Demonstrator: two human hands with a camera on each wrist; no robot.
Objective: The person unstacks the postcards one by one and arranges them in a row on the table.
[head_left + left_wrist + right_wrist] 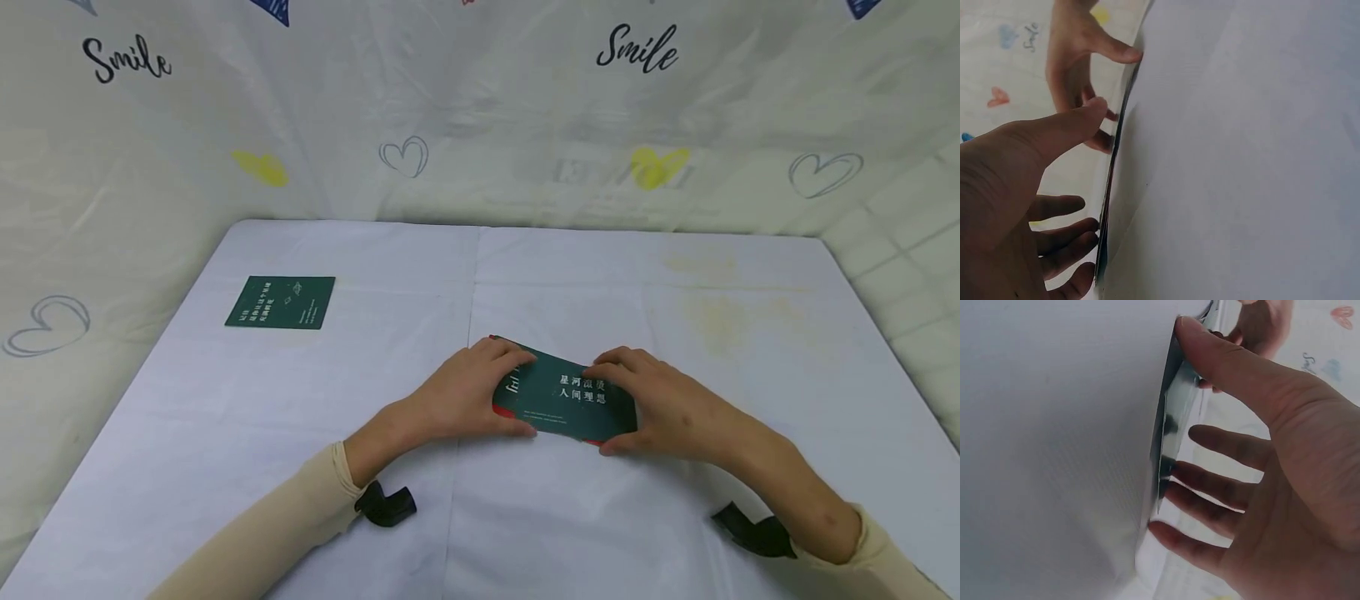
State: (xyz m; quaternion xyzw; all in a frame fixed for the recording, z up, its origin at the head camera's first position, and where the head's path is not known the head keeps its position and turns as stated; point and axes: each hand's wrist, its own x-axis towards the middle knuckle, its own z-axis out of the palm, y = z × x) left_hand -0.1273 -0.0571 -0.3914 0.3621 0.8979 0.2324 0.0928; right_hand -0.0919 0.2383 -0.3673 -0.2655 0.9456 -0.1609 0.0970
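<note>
head view: left hand (467, 393) and right hand (660, 410) pinch opposite short ends of the green card stack (564, 402), long axis running left-right.

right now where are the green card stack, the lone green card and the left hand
green card stack (570, 398), head view, on its printed top face
lone green card (281, 302), head view, on its middle
left hand (457, 398), head view, on its back

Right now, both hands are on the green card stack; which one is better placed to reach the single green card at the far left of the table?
Left, probably. The left hand grips the stack on its left end, the side toward the single card. The right hand would have to cross over the stack.
</note>
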